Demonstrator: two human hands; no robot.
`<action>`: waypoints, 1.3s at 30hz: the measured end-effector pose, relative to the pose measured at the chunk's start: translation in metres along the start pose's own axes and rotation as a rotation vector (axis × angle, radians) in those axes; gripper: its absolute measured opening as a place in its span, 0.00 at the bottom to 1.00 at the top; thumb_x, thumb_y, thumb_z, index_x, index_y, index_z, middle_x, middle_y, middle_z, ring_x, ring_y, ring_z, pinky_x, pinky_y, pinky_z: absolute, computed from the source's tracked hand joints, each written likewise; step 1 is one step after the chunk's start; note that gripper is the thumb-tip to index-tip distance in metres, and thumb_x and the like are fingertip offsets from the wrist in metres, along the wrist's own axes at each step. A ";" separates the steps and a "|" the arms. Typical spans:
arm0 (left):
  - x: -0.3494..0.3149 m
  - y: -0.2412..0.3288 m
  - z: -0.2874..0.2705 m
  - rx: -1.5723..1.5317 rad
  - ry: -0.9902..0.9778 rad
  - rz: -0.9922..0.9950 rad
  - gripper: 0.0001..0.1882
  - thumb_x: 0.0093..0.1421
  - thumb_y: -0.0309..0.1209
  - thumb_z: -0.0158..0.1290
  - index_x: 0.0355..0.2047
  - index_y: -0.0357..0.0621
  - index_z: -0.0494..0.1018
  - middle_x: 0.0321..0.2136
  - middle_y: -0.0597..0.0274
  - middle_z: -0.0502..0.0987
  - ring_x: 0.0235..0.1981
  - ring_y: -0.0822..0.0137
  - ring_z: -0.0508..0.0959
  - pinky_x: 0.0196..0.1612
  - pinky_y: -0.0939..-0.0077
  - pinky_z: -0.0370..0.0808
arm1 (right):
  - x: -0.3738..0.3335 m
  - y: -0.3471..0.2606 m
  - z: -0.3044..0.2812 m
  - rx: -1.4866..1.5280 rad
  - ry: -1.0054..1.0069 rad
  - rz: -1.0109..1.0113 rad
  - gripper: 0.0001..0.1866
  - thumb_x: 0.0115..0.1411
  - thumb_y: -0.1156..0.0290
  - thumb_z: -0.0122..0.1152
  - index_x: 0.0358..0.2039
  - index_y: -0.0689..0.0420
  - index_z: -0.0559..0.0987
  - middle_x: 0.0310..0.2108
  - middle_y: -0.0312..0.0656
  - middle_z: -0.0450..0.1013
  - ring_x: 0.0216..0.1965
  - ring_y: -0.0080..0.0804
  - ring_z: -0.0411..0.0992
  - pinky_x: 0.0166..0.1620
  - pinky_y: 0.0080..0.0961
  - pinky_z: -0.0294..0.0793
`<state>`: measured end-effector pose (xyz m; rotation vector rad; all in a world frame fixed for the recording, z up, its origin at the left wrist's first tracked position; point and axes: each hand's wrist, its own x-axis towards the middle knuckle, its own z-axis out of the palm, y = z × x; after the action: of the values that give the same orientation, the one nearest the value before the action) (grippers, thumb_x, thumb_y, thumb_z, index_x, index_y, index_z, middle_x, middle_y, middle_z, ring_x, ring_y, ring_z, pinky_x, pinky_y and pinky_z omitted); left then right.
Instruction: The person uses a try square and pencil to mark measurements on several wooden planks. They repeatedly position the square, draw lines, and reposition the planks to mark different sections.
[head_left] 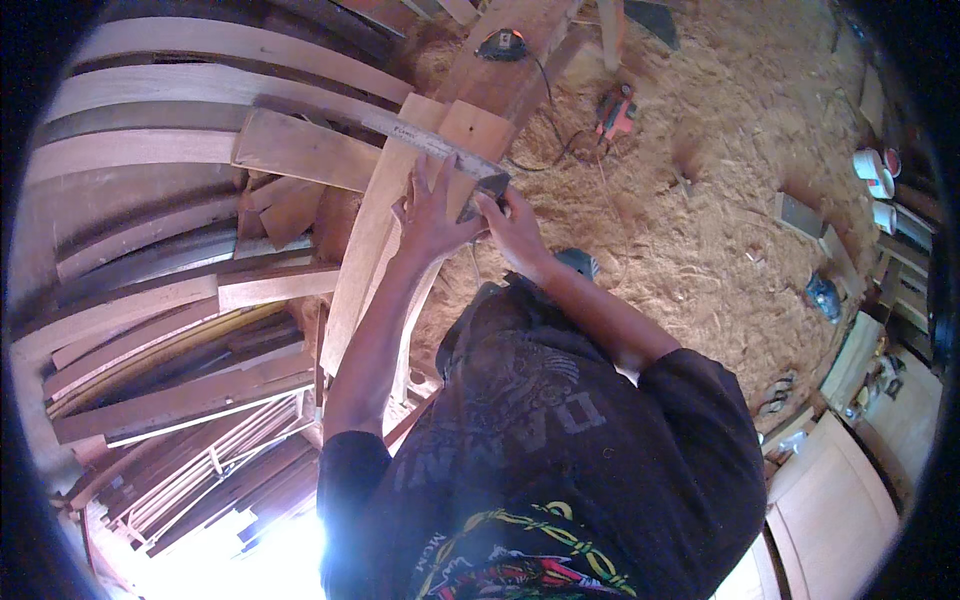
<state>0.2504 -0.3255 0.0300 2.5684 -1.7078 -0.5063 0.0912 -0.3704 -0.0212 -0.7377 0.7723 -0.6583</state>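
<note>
Metal square (436, 145): likely stiff and light, best gripped by its dark stock (493, 185). Left hand (428, 224) is spread at the blade (402, 130); right hand (517, 234) pinches the stock.

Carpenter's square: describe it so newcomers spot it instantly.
Find the long plank left of the sawdust floor. Across it, by the left hand, lies the square. Its grey strip and dark end block, by the right hand, stand out against the bare plank.

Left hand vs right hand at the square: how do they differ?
The left hand has fingers spread; the right hand has its fingers bent. The left hand's fingertips are at the pale blade; the right hand grips the dark handle. Both are bare.
</note>
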 end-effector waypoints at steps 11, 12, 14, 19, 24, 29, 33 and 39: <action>-0.077 0.073 0.057 -0.215 0.414 0.167 0.50 0.56 0.40 0.67 0.75 0.52 0.56 0.75 0.50 0.56 0.76 0.47 0.55 0.70 0.39 0.58 | 0.015 -0.007 -0.028 -0.197 -0.095 0.049 0.22 0.72 0.60 0.61 0.60 0.59 0.75 0.51 0.43 0.78 0.49 0.36 0.78 0.48 0.34 0.80; -0.083 0.076 0.059 -0.328 0.355 0.099 0.48 0.57 0.40 0.66 0.75 0.51 0.56 0.75 0.50 0.55 0.76 0.47 0.54 0.70 0.39 0.59 | 0.015 -0.009 -0.029 -0.227 -0.070 0.087 0.22 0.72 0.61 0.61 0.60 0.60 0.75 0.53 0.44 0.78 0.51 0.37 0.77 0.51 0.34 0.79; -0.092 0.080 0.058 -0.551 0.385 0.039 0.46 0.59 0.38 0.64 0.75 0.49 0.56 0.76 0.49 0.52 0.77 0.46 0.53 0.70 0.38 0.60 | 0.015 -0.016 -0.028 -0.252 -0.054 0.114 0.22 0.72 0.62 0.60 0.61 0.60 0.75 0.55 0.45 0.77 0.53 0.38 0.76 0.53 0.35 0.79; -0.106 0.080 0.045 -0.590 0.344 -0.057 0.42 0.62 0.37 0.61 0.74 0.45 0.56 0.76 0.47 0.51 0.77 0.45 0.52 0.72 0.40 0.58 | 0.025 -0.025 -0.038 -0.151 -0.092 0.186 0.25 0.72 0.57 0.62 0.62 0.57 0.71 0.56 0.45 0.74 0.55 0.43 0.75 0.54 0.41 0.78; -0.103 0.068 0.048 -0.436 0.509 -0.038 0.43 0.60 0.38 0.61 0.74 0.44 0.57 0.75 0.46 0.54 0.77 0.46 0.53 0.72 0.41 0.57 | 0.046 -0.005 -0.072 -0.476 -0.331 -0.139 0.28 0.72 0.56 0.61 0.66 0.54 0.68 0.62 0.45 0.70 0.61 0.41 0.70 0.58 0.44 0.76; -0.067 0.048 0.053 -0.312 0.444 -0.103 0.49 0.57 0.43 0.63 0.75 0.47 0.53 0.75 0.47 0.54 0.77 0.44 0.51 0.71 0.42 0.55 | 0.043 0.011 -0.074 -0.048 -0.105 0.203 0.30 0.72 0.56 0.60 0.69 0.55 0.67 0.69 0.49 0.63 0.69 0.44 0.63 0.63 0.47 0.74; -0.080 0.020 0.049 -0.218 0.336 -0.207 0.52 0.56 0.45 0.63 0.77 0.51 0.50 0.76 0.45 0.49 0.78 0.44 0.48 0.71 0.33 0.50 | 0.023 -0.004 -0.073 -0.249 -0.246 0.038 0.35 0.72 0.56 0.61 0.73 0.57 0.62 0.72 0.48 0.59 0.71 0.44 0.60 0.69 0.49 0.66; -0.141 -0.058 0.047 0.262 0.035 -0.203 0.55 0.52 0.46 0.68 0.76 0.56 0.52 0.73 0.47 0.57 0.74 0.45 0.57 0.66 0.34 0.62 | 0.012 -0.043 -0.130 -1.130 -0.389 -0.836 0.30 0.72 0.63 0.55 0.70 0.65 0.64 0.67 0.48 0.66 0.69 0.42 0.64 0.70 0.46 0.64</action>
<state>0.2398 -0.1679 0.0111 2.9325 -1.6090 -0.2529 -0.0168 -0.4475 -0.0572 -2.2246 0.3914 -0.7462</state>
